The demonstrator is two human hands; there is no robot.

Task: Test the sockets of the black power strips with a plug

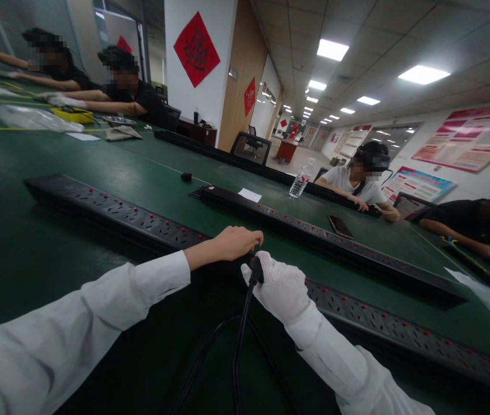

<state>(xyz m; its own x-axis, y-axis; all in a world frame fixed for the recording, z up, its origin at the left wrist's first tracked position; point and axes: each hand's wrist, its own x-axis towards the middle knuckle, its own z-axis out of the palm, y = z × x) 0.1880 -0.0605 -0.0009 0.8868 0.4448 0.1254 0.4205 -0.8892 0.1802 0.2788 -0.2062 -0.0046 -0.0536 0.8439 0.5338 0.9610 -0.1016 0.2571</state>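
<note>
A long black power strip with rows of sockets and red dots lies diagonally across the green table. Over its middle is my bare left hand, fingers curled together toward the thumb; what they hold, if anything, is hidden. My right hand, in a white dotted glove, is closed around a black cable plug close to the left fingertips. The plug's front end is hidden, so I cannot tell whether it sits in a socket. Its black cord hangs down toward me and loops below.
Behind lies a second black power strip, with a phone, a white paper and a water bottle beyond it. A small black part rests on the green table. Several people work around it.
</note>
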